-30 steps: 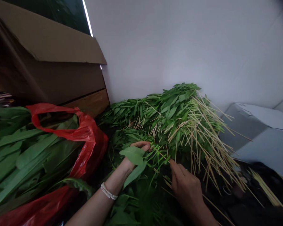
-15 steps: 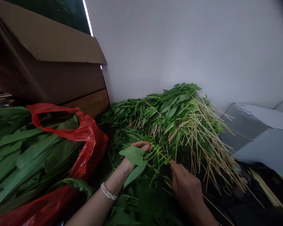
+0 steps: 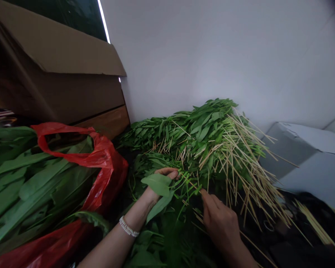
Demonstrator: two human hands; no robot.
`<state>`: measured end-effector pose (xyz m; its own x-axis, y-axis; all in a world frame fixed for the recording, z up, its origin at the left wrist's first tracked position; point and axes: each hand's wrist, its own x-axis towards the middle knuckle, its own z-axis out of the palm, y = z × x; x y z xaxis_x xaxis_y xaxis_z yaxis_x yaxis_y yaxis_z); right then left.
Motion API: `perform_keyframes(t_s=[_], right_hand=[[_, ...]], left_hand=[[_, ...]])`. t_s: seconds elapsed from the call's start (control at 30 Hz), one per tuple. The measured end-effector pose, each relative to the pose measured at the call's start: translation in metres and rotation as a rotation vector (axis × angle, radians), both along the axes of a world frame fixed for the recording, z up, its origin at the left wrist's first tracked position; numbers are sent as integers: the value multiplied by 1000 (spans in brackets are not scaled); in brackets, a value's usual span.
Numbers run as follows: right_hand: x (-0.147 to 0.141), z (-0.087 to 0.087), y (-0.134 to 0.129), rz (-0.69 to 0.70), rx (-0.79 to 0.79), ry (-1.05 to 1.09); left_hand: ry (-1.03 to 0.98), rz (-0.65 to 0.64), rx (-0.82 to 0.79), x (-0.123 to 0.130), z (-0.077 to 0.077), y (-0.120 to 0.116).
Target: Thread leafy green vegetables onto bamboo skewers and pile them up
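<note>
Near the centre, my left hand [image 3: 167, 174] is closed on green stems, and broad leaves [image 3: 158, 184] hang over its wrist side. My right hand [image 3: 219, 216] pinches the lower end of a thin wooden skewer [image 3: 194, 185]. This skewer runs up and left through several green stems towards my left fingertips. Behind both hands lies a large heap of leafy greens [image 3: 203, 124], with many pale skewers [image 3: 234, 167] sticking out of its right side. More dark leaves [image 3: 150, 247] lie below, between my forearms.
An open red plastic bag [image 3: 103, 160] full of long leaves [image 3: 30, 178] stands at the left. Behind it is a cardboard box [image 3: 72, 56]. At the right are a white box [image 3: 301, 160] and a bundle of skewers [image 3: 315, 223] on dark material. A pale wall [image 3: 212, 48] rises behind.
</note>
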<state>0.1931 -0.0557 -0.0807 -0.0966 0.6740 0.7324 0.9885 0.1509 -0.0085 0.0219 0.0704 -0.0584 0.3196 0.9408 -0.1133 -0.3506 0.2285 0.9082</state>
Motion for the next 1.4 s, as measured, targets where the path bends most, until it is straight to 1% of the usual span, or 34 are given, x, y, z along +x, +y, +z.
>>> perform_keyframes(t_s=[0.37,0.7,0.93,1.03,1.2,1.3,1.4], right_hand=[[-1,3,0,6,4,-2],[-1,4,0,-6,-2,-21],[-2,2,0,9,-8,-16],[-2,1,-1,5,-11,-15],[-5,-1,-1,-12,-14,1],[-6,-3,-1,-14,-20,5],[-7,-4,-1,-9,-21,5]], left_hand=[[56,18,33,0,-2,1],[34,16,-8,0,2,0],[24,-26,-1,0,-6,1],[42,-34,8,0,-8,1],[134,-14,86,1,-5,-1],[175,23,88,2,-4,-2],[175,24,81,2,-3,-3]])
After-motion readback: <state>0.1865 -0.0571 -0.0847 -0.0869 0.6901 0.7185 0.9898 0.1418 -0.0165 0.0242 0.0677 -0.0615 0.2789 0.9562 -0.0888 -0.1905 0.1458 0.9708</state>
